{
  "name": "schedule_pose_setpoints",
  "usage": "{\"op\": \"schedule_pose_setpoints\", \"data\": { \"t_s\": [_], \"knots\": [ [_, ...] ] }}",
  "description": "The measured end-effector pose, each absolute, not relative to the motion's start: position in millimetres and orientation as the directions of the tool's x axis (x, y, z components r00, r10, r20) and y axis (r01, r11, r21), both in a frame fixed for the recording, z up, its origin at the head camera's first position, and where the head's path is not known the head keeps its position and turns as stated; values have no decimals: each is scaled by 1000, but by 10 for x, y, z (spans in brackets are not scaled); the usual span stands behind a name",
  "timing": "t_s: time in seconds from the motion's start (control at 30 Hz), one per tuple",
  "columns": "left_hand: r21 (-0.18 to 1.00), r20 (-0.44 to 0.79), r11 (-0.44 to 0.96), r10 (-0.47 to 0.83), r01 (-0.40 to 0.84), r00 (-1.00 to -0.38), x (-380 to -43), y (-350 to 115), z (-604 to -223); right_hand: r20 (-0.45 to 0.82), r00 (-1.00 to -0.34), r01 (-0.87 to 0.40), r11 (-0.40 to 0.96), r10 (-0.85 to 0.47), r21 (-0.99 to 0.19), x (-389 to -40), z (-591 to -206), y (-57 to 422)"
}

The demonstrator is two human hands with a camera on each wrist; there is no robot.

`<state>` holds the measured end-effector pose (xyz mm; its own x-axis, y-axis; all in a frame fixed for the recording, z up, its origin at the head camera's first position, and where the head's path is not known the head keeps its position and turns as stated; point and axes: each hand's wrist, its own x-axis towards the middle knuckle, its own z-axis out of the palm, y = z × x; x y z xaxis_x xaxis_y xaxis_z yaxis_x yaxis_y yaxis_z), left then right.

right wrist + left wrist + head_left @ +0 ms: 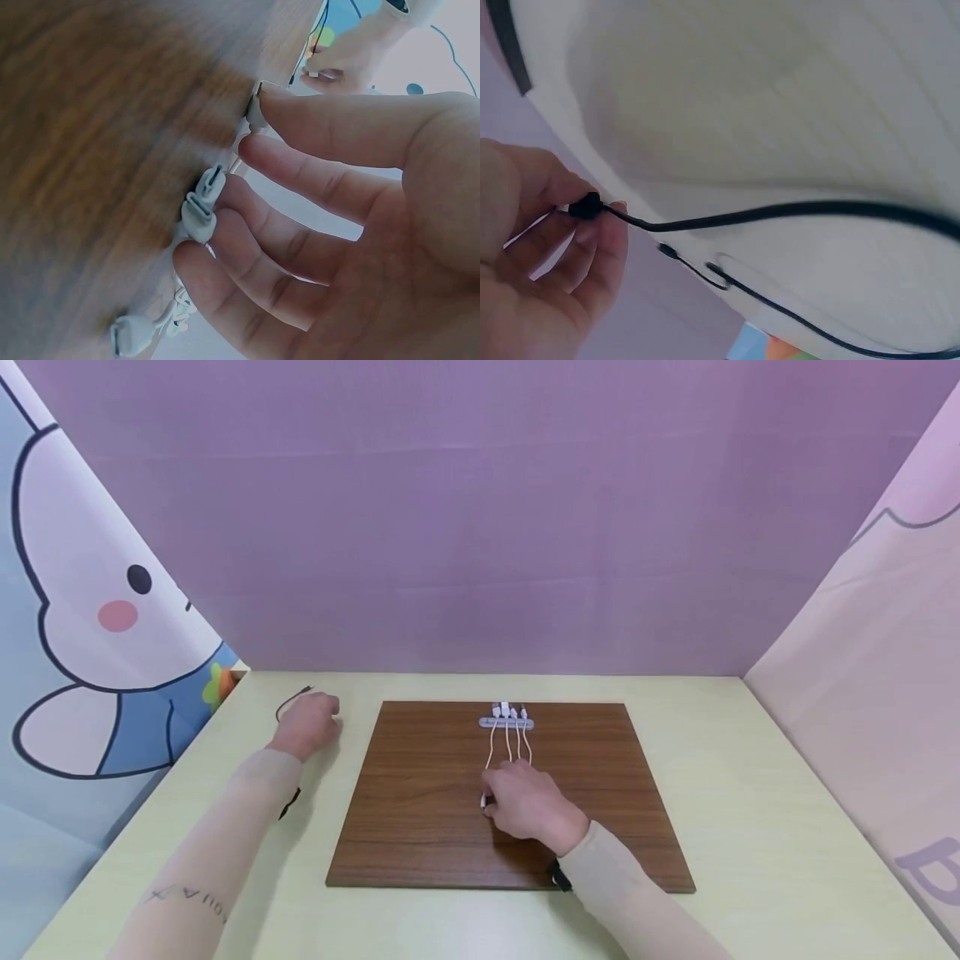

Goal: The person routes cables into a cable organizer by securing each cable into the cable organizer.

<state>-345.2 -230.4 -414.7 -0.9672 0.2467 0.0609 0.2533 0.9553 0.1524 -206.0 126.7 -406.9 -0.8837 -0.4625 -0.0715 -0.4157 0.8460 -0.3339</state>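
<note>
At the left of the table, my left hand (307, 724) pinches the plug (585, 205) of a black cable (780, 212) between thumb and fingers. A second thin black cable (780, 307) lies close by, its small end (669, 251) showing in the left wrist view. Over the brown wooden board (420, 810), my right hand (525, 800) pinches a white cable's plug (256, 112) between thumb and forefinger. Two more white plugs (198, 220) sit by its other fingertips. Another white plug (133, 335) lies apart, near the little finger.
A pale cable holder strip (529, 724) sits near the board's far edge, with several white cables (491, 747) running through it toward my right hand. A purple cloth wall (480, 527) stands behind the light table (720, 760). Printed cloth panels (82, 568) flank both sides.
</note>
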Motion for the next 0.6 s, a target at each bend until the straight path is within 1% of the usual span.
{"op": "schedule_pose_setpoints", "data": {
  "t_s": [0.13,0.27,0.6],
  "knots": [
    [218,44,937,269,272,-962,-3392,-2170,-4096,-71,-884,-414,843,-463,-343,-2063,-4070,1266],
    [267,66,908,318,323,-946,-3329,-2008,-4040,-68,-887,-408,842,-457,-352,-2067,-4065,1266],
    [306,124,865,378,398,-917,-3203,-1682,-3990,-58,-893,-396,841,-446,-369,-2046,-4063,1251]
  ]
}}
